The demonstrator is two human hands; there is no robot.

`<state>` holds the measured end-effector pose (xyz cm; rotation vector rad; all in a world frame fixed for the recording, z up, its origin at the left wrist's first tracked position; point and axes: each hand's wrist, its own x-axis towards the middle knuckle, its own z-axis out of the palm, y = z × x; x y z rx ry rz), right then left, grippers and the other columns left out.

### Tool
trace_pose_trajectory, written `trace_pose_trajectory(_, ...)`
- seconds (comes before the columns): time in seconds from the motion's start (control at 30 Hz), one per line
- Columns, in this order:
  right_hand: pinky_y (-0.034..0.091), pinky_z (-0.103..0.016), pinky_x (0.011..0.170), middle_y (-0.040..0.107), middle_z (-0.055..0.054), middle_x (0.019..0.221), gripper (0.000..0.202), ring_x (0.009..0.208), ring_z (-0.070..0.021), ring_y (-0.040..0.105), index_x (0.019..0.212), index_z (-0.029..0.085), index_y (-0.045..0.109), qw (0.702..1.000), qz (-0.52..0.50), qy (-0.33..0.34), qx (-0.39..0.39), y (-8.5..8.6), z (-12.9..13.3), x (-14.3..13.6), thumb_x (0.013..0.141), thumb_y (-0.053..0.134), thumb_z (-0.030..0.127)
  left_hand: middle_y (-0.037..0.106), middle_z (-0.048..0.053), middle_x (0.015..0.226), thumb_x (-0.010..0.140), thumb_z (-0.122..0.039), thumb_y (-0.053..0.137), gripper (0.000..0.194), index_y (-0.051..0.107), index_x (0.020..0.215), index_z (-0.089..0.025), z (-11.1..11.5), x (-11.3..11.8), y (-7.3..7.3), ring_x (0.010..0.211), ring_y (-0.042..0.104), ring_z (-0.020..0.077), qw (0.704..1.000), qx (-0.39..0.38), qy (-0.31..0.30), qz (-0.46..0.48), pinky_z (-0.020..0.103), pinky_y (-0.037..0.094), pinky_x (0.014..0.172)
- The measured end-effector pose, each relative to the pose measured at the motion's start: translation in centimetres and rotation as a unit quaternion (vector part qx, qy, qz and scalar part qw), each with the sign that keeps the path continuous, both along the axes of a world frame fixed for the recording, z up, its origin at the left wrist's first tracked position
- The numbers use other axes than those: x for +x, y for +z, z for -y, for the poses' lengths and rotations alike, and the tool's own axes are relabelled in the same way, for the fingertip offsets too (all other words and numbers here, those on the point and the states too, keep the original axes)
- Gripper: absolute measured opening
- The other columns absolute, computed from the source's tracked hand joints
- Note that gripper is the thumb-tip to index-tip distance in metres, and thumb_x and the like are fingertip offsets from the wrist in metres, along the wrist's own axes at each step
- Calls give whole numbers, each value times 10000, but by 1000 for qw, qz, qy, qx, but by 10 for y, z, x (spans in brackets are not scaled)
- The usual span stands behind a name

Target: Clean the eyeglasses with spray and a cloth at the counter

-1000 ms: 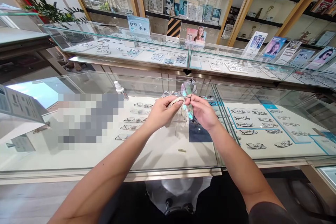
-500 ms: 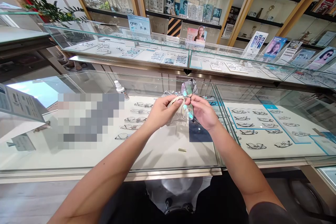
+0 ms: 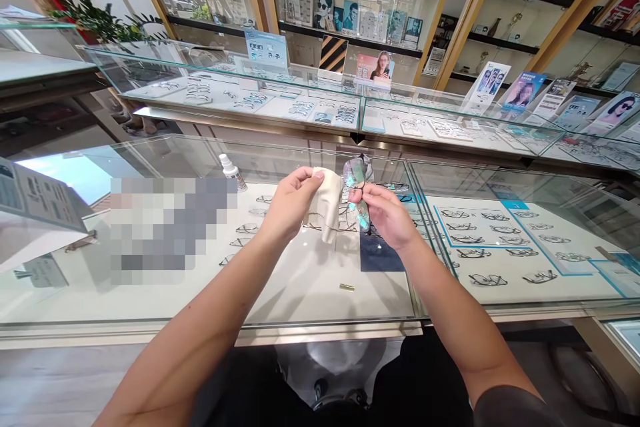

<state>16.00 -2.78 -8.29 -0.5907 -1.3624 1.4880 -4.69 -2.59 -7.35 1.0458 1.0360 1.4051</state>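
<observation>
Above the glass counter, my left hand (image 3: 293,201) pinches a cream cloth (image 3: 329,203), which hangs down from the fingers. To its right, my right hand (image 3: 387,213) holds a pair of glasses (image 3: 355,173) by the middle, the frame turned upright with one lens above the other. Greenish and pink reflections show on both lenses. A small gap parts the cloth from the glasses. Below the hands, a dark blue sheet (image 3: 383,255) and a small gold-coloured piece (image 3: 347,287) are seen at the counter.
A white spray bottle (image 3: 233,172) stands on the counter to the left. Rows of eyeglasses (image 3: 487,279) lie in the case at right. Farther back is another glass case (image 3: 280,107) with upright cards. A folded sign (image 3: 37,203) stands at far left.
My left hand has moved left, away from the glasses, and the cloth that was bunched against them now hangs free. My right hand has hardly moved.
</observation>
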Motion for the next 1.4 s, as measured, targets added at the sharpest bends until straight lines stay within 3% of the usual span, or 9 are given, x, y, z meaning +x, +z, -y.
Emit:
trace_pose_trajectory(0.27, 447, -334, 792, 727, -38, 935, 224, 913, -210, 592, 786, 244, 740, 999, 28, -10, -29, -2, -2, -1, 845, 780, 456, 463, -72, 680, 758, -438, 916, 428, 566, 879, -224, 2, 1, 4, 572, 422, 88, 998, 4, -45, 36, 207, 395, 539)
trace_pose_trajectory(0.5, 430, -327, 852, 750, -27, 943, 200, 952, -200, 611, 807, 238, 769, 999, 34, -6, -17, -3, -1, -2, 868, 756, 428, 449, -74, 691, 780, -503, 927, 498, 521, 862, -227, 3, 3, 2, 611, 418, 96, 996, 49, -65, 42, 216, 414, 595)
trace_pose_trajectory(0.63, 416, -326, 856, 747, -26, 956, 231, 917, -191, 589, 825, 232, 756, 999, 51, 3, -16, -7, -3, -4, 888, 747, 454, 496, -56, 708, 816, -551, 896, 488, 529, 872, -234, 5, 7, -2, 624, 447, 115, 995, 70, -69, 26, 240, 405, 602)
trace_pose_trajectory(0.8, 415, -321, 849, 739, -22, 945, 263, 888, -187, 569, 850, 232, 757, 998, 59, 10, -4, -14, -5, -7, 910, 748, 488, 649, 2, 936, 844, -505, 871, 382, 626, 928, -225, 6, 10, -9, 609, 424, 94, 993, 107, -34, -37, 258, 370, 583)
trace_pose_trajectory(0.97, 432, -333, 868, 743, -26, 964, 248, 879, -193, 576, 878, 243, 775, 998, 58, 19, 4, -18, -4, -10, 930, 739, 482, 693, 66, 1097, 962, -636, 692, 424, 734, 972, -214, 10, 14, -11, 909, 625, 184, 989, 141, -12, -38, 281, 514, 750)
trace_pose_trajectory(1.07, 425, -333, 887, 739, -24, 963, 244, 894, -193, 578, 890, 239, 782, 998, 55, 27, 13, -19, -4, -11, 944, 727, 471, 671, 41, 1012, 887, -562, 824, 387, 691, 959, -206, 10, 16, -12, 785, 580, 136, 989, 142, 7, -44, 256, 475, 690)
trace_pose_trajectory(1.17, 420, -331, 883, 732, -24, 962, 261, 897, -194, 572, 857, 236, 760, 998, 55, 39, 15, -20, -4, -13, 930, 739, 485, 647, 4, 982, 771, -486, 942, 500, 615, 1048, -230, 8, 17, -14, 712, 557, 102, 991, 131, 4, -1, 240, 456, 660)
trace_pose_trajectory(1.27, 415, -329, 880, 714, -18, 942, 275, 880, -191, 555, 807, 235, 711, 997, 53, 49, 17, -21, -6, -13, 924, 738, 482, 690, 4, 1003, 707, -483, 986, 660, 572, 1160, -240, 5, 17, -15, 736, 607, 114, 994, 93, -32, 40, 253, 482, 700)
trace_pose_trajectory(1.4, 399, -325, 871, 694, -16, 933, 253, 883, -191, 533, 808, 233, 706, 996, 64, 46, 29, -21, -7, -10, 938, 716, 450, 669, -27, 780, 781, -567, 933, 593, 645, 1134, -188, 2, 14, -17, 709, 611, 135, 994, 42, -99, 18, 273, 469, 732)
